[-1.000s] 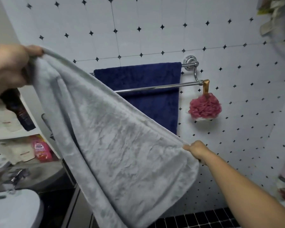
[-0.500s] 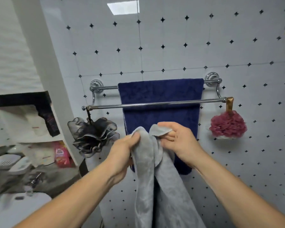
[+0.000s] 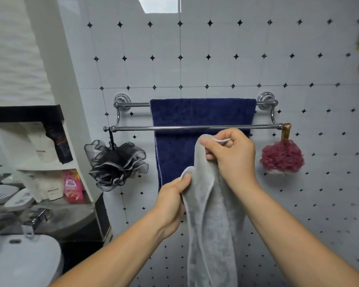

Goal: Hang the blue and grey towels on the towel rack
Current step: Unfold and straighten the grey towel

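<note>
Grey towel [image 3: 212,220] is held bunched lengthwise at centre frame, hanging straight down and cut off by the bottom edge. It is not on the rack yet. Its top corner sits just below the front bar.

Right hand [image 3: 233,156]: fingers curled, top hem of the grey towel pinched between thumb and fingers, right of centre. Left hand [image 3: 172,201]: closed round a lower fold on the towel's left edge, thumb on top. Both forearms enter from the bottom of the frame.

Towel rack [image 3: 174,128] is a chrome double bar mounted on the tiled wall [image 3: 216,59], mid-frame. The front bar is bare across its span. Blue towel [image 3: 195,117] is draped over the rear bar [image 3: 133,104], spread flat, hanging behind the front bar and behind both hands. Its lower edge is hidden by the grey towel and the arms.

A black mesh sponge [image 3: 116,164] is hung from the left end of the front bar. A dark red mesh sponge [image 3: 282,158] is hung from the right end by a gold-coloured loop [image 3: 286,133].

Left of frame: a white shelf unit [image 3: 50,166] with tubes and bottles, and a pink pouch [image 3: 73,187] on the lower level. Soap dishes [image 3: 2,195] are seen at the left edge, blurred. A chrome tap [image 3: 33,222] and a white basin [image 3: 23,264] are seen at lower left.
</note>
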A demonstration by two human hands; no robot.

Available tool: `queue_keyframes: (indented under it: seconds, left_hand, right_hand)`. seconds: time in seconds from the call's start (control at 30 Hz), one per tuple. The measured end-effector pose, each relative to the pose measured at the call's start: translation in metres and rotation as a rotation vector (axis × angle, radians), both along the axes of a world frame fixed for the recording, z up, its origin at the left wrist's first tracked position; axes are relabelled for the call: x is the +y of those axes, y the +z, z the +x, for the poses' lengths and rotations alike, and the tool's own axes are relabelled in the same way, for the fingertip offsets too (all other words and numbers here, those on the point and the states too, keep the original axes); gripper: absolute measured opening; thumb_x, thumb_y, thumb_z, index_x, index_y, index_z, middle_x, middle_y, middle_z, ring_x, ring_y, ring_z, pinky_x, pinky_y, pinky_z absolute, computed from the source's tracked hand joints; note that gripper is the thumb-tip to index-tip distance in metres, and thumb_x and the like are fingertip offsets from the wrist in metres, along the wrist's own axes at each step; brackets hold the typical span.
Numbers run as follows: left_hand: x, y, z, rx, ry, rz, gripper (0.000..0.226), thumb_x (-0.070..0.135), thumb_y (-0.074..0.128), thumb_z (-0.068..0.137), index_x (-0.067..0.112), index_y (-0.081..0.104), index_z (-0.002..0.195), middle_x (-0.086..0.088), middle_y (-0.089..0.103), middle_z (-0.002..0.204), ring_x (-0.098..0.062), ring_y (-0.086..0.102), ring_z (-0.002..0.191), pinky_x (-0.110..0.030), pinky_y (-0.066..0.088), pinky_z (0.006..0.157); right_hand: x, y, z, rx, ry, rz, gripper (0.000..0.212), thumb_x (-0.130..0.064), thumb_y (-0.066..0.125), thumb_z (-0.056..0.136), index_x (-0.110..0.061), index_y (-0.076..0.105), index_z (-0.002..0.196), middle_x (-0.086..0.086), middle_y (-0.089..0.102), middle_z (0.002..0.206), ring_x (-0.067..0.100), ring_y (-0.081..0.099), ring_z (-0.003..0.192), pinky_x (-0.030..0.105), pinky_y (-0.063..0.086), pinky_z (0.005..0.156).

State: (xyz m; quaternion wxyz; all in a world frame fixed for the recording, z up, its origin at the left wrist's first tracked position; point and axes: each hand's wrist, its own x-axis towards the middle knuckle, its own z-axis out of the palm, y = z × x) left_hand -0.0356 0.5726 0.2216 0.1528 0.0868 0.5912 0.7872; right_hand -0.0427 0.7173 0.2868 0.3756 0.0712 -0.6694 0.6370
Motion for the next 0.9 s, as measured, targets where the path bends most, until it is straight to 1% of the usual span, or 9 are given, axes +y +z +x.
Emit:
queue_keyframes:
  seconds: [0.07,0.2,0.27,0.33,0.43,0.5,0.57,0.8,0.9]
  left_hand:
    - [0.009,-0.001,0.006,0.048,-0.052,0.096,0.031,0.032,0.051,0.098,0.018,0.069,0.119,-0.008,0.07,0.123,-0.026,0.065,0.115,-0.046,0.048,0.104]
    - [0.02,0.005,0.018,0.023,0.05,0.257,0.035,0.032,0.047,0.101,0.011,0.071,0.113,-0.015,0.073,0.114,-0.027,0.07,0.103,-0.035,0.058,0.079]
    - [0.014,0.01,0.016,0.033,0.132,0.254,0.036,0.033,0.047,0.101,0.008,0.073,0.106,-0.016,0.075,0.104,-0.026,0.073,0.092,-0.031,0.057,0.066]
    - [0.011,0.012,0.016,0.112,0.124,0.201,0.035,0.032,0.049,0.1,0.009,0.074,0.099,-0.013,0.077,0.098,-0.023,0.074,0.088,-0.029,0.056,0.065]
    - [0.019,0.002,0.025,0.303,0.031,0.088,0.018,0.019,0.061,0.093,0.012,0.073,0.104,-0.008,0.076,0.101,-0.018,0.072,0.093,-0.026,0.055,0.074]
    - [0.019,-0.009,0.026,0.377,-0.021,0.069,0.033,0.007,0.069,0.084,0.013,0.068,0.117,-0.011,0.073,0.111,-0.024,0.069,0.105,-0.032,0.055,0.085]
    - [0.012,-0.013,0.021,0.434,-0.054,0.08,0.042,0.001,0.075,0.079,0.011,0.066,0.119,-0.012,0.072,0.115,-0.027,0.068,0.109,-0.034,0.054,0.088]
    - [-0.002,-0.006,0.002,0.387,0.145,-0.069,0.031,-0.01,0.067,0.077,0.018,0.074,0.089,-0.001,0.076,0.082,-0.013,0.072,0.076,-0.02,0.053,0.059]
    - [0.0,-0.003,-0.003,0.343,0.213,-0.065,0.011,0.003,0.072,0.082,0.013,0.072,0.082,0.002,0.074,0.069,-0.008,0.068,0.062,-0.017,0.047,0.048]
  right_hand:
    - [-0.004,-0.008,-0.005,-0.004,-0.088,0.034,0.023,-0.033,0.08,0.07,-0.031,0.058,0.068,-0.003,0.069,0.065,0.014,0.071,0.058,0.029,0.055,0.06]
    - [-0.013,-0.033,-0.01,0.112,-0.364,0.302,0.024,-0.02,0.077,0.078,-0.014,0.054,0.076,-0.014,0.052,0.074,0.0,0.049,0.076,0.007,0.037,0.071]
    - [-0.011,-0.041,-0.011,0.144,-0.439,0.323,0.027,-0.014,0.077,0.079,-0.006,0.052,0.074,-0.017,0.044,0.074,0.001,0.039,0.073,0.005,0.034,0.071]
    - [-0.012,-0.046,-0.012,0.145,-0.475,0.291,0.031,-0.013,0.076,0.081,-0.01,0.046,0.073,-0.015,0.041,0.073,0.001,0.037,0.07,0.006,0.033,0.069]
    - [-0.022,-0.049,-0.014,0.074,-0.469,0.17,0.035,-0.018,0.072,0.084,-0.016,0.039,0.073,-0.007,0.043,0.072,0.001,0.045,0.07,0.017,0.03,0.063]
    - [-0.026,-0.05,-0.016,0.032,-0.447,0.116,0.039,-0.024,0.071,0.085,-0.021,0.035,0.07,-0.004,0.046,0.07,0.012,0.048,0.068,0.02,0.033,0.061]
    - [-0.027,-0.053,-0.016,0.015,-0.429,0.092,0.045,-0.027,0.072,0.084,-0.027,0.03,0.067,-0.003,0.048,0.068,0.014,0.048,0.065,0.014,0.035,0.06]
    - [-0.028,-0.054,-0.011,-0.126,-0.33,0.015,0.038,-0.036,0.077,0.078,-0.017,0.044,0.07,-0.01,0.052,0.066,-0.003,0.05,0.062,0.007,0.038,0.058]
    - [-0.03,-0.054,-0.006,-0.175,-0.266,0.012,0.03,-0.041,0.076,0.075,-0.022,0.053,0.074,-0.011,0.061,0.07,-0.006,0.058,0.068,0.007,0.041,0.058]
